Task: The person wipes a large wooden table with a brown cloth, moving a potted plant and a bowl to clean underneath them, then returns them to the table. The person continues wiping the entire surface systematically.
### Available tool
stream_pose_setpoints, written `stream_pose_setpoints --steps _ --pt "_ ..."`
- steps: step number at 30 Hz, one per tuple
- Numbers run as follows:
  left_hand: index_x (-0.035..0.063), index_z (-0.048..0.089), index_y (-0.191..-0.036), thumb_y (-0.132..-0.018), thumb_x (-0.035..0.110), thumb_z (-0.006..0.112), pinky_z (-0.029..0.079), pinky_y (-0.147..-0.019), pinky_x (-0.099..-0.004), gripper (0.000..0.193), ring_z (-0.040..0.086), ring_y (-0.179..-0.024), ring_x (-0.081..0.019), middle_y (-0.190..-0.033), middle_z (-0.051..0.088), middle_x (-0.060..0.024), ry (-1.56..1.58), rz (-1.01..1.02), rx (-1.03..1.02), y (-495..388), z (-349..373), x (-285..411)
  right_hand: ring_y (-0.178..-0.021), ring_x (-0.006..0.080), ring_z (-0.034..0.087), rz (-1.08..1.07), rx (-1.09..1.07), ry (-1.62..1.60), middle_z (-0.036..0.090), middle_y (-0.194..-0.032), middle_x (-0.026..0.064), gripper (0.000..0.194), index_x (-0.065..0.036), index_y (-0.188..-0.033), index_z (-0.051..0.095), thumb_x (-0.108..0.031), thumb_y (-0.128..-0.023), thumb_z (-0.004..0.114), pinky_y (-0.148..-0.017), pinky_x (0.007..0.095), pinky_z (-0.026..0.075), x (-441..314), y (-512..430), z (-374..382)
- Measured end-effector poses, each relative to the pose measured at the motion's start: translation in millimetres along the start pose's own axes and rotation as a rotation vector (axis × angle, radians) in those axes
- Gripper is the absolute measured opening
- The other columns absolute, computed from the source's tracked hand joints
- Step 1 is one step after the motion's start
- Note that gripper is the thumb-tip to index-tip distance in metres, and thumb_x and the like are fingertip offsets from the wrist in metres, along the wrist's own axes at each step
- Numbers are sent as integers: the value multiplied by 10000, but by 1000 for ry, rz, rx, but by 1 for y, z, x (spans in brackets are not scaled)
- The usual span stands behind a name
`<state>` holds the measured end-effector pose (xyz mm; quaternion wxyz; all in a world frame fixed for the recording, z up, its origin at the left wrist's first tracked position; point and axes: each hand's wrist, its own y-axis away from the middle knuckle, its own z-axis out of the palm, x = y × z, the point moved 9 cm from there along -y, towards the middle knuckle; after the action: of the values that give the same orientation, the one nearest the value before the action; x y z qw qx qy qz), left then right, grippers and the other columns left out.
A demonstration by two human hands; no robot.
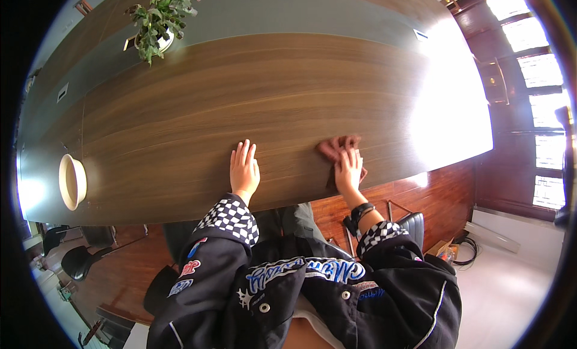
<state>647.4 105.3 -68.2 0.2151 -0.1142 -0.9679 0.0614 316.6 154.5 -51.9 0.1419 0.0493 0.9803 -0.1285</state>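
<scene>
My left hand (244, 169) lies flat on the wooden table (270, 87) with its palm down and nothing in it. Farther right, near the table's front edge, my right hand (348, 169) presses on a crumpled reddish-brown cloth (336, 148). Part of the cloth sticks out beyond the fingertips, and some shows beside the palm; the rest is hidden under the hand. Whether the fingers grip the cloth cannot be told. A black band circles my right wrist.
A cream-coloured basin (73, 182) stands at the table's left end. At the back left is a potted plant (160, 24) with green leaves. Black chairs (81, 261) stand below on the left, and another chair (412, 227) is at the right, beyond the table's front edge.
</scene>
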Motion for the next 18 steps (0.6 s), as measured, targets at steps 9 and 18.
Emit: stream_pose_setpoints --steps 9,18 --pt "66 485 -1362 -976 128 473 300 -1167 -486 390 398 -1386 -322 -1458 468 -112 114 -7 110 0 -7 -4 -1386 389 342 -77 93 -65 480 -1387 141 523 -107 -1298 567 -145 -794 698 -1058 617 337 -97 -75 40" --pt "89 486 -1355 -927 176 608 338 -1085 -499 454 414 -1321 -347 -1405 445 -146 31 -148 163 -56 -24 -45 -1324 362 462 -598 -311 -148 556 -1355 71 518 -199 -1236 669 -163 -720 693 -1125 560 331 -136 34 19"
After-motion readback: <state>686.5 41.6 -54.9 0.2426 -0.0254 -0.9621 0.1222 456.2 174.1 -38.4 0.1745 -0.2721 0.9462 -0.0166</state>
